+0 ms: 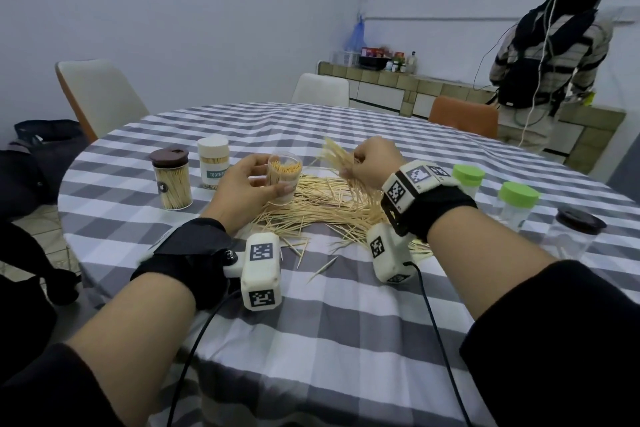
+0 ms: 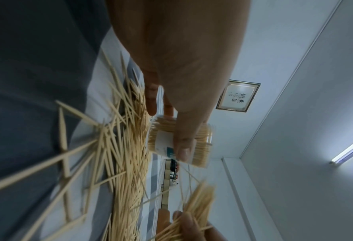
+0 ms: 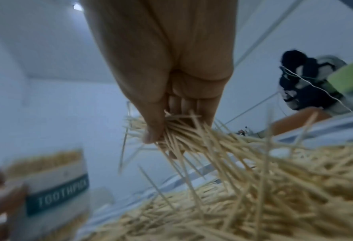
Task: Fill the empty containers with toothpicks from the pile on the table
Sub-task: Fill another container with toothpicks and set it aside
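Wooden toothpicks (image 1: 337, 158) are clenched in the right grip (image 1: 372, 163), mid-frame; an open container (image 1: 284, 180) is grasped by the left grip (image 1: 247, 184).

Grey-and-white checked tablecloth (image 1: 346, 340), pale tan toothpicks (image 1: 322, 201), green lids (image 1: 519, 193)

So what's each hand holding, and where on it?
Left hand grips the open container round its side wall; right hand clutches a toothpick bunch near one end.

Your left hand (image 1: 246, 180) is raised over the table, fingers and thumb curled round the open container (image 1: 284, 177) (thumb across its front). Your right hand (image 1: 372, 163) is fisted on a toothpick bunch (image 1: 337, 158). Both forearms reach forward, black wrist straps on.
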